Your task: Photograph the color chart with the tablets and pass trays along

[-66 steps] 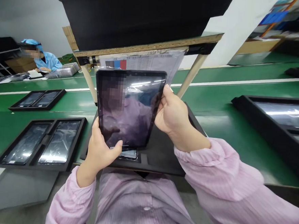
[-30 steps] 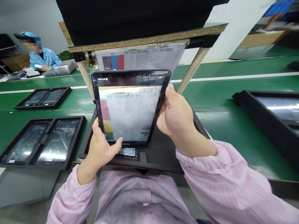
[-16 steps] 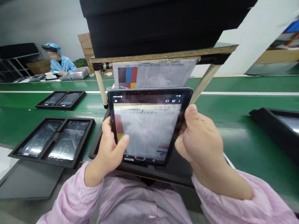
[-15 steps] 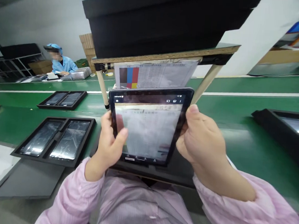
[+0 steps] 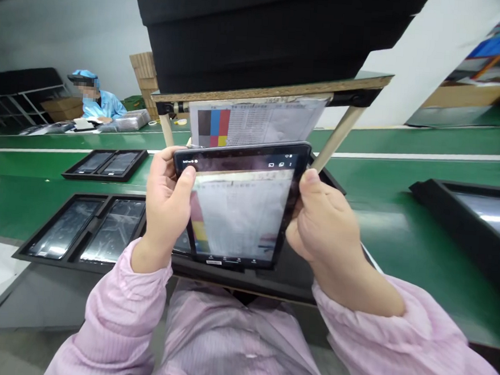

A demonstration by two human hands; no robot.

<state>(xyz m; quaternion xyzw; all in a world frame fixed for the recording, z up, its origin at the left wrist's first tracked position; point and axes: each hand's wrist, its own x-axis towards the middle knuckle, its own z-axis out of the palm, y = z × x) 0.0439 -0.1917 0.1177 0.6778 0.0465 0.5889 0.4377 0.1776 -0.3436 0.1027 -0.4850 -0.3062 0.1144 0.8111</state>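
Observation:
A black tablet (image 5: pixel 240 209) is held up between my two hands, its lit screen facing me. The screen shows a picture of a printed sheet with coloured patches at its left side. My left hand (image 5: pixel 167 199) is closed round the upper left edge, thumb lying on the front near the corner. Gripping the right edge is my right hand (image 5: pixel 328 224), its thumb up by the top corner. Behind the tablet a printed sheet with colour blocks (image 5: pixel 254 122) hangs under a wooden shelf (image 5: pixel 274 91). The tablet hides the sheet's lower part.
Black trays with tablets lie at the left, one near (image 5: pixel 88 227) and one farther back (image 5: pixel 105 163). Another black tray (image 5: pixel 465 225) is at the right on the green bench (image 5: pixel 385 220). A black box (image 5: pixel 260 39) tops the shelf. A co-worker (image 5: pixel 99 100) in blue sits beyond.
My left hand has slid up the tablet's left edge, its thumb now near the top corner. The tablet has shifted slightly left, and the view has moved a little. My right hand keeps its grip.

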